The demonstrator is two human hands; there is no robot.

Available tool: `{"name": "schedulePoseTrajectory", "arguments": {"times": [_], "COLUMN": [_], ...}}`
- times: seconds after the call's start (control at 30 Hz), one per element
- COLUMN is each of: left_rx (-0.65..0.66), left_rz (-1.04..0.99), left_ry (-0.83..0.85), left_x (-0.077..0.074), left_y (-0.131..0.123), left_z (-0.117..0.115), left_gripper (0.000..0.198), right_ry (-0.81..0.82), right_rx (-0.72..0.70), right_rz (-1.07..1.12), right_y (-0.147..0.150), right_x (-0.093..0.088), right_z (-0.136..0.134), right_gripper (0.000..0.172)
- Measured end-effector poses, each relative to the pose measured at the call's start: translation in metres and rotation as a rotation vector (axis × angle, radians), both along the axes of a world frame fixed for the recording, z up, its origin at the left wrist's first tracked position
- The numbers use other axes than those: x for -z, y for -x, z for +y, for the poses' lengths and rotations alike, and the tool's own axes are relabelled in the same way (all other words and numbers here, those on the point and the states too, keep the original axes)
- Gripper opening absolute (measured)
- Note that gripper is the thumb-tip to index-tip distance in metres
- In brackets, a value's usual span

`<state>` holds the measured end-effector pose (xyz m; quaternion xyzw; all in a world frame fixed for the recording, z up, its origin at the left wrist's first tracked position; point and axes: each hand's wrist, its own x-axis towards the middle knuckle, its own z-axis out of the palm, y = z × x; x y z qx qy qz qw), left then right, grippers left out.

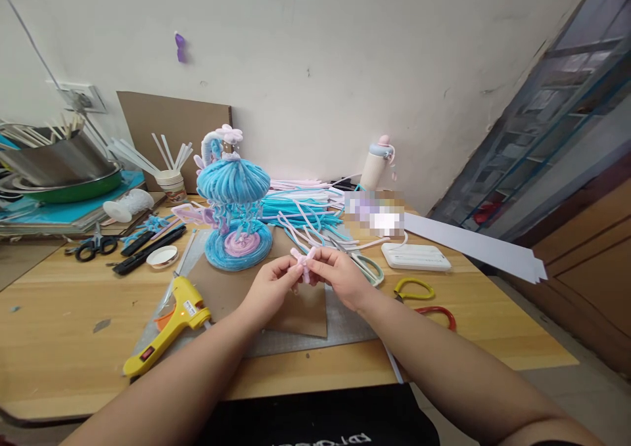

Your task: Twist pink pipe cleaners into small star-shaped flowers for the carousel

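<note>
Between my fingertips is a small pale pink piece of bent pipe cleaner, its short fuzzy ends sticking up and down. My left hand pinches it from the left with thumb and index finger. From the right, my right hand pinches the same piece. Both hands hover over a brown cardboard sheet. Just behind my left hand stands a blue and pink pipe-cleaner jellyfish on a round coiled base. Loose blue, white and pink pipe cleaners lie in a heap behind my hands.
A yellow hot glue gun lies by my left forearm. Green-handled scissors, pliers with yellow and red handles and a white power bank lie to the right. A bottle, a paper cup of glue sticks and black scissors stand or lie farther out.
</note>
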<state>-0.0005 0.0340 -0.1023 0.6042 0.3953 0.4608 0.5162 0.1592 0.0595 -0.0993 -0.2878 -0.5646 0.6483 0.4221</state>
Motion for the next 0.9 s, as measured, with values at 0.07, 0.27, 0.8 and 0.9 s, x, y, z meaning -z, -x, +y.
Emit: {"name": "schedulePoseTrajectory", "arguments": {"times": [0.07,0.27,0.8,0.9], "left_rx": [0.031,-0.055,0.090,0.118], "left_rz": [-0.028,-0.099,0.022,0.036], "left_ry": [0.039,0.100,0.077,0.091], "left_x": [-0.0001,0.0007,0.0000,0.0011], "left_y": [0.0004,0.0034,0.0040,0.0041], "left_z": [0.0000,0.0034,0.0035,0.0023], "left_gripper": [0.025,0.022,0.029,0.033], "right_ry": [-0.023,-0.021,-0.060,-0.039], "right_rx": [-0.012,-0.053,-0.060,-0.045], "right_rz": [-0.035,-0.102,-0.279,-0.243], "right_y": [-0.0013,-0.0031,-0.0040,-0.0040], "right_x": [0.0003,0.0062,0.0063,0.0077], "right_z": [0.0010,0.0038,0.0038,0.0037], "right_gripper": [0.027,0.028,0.029,0.026]}}
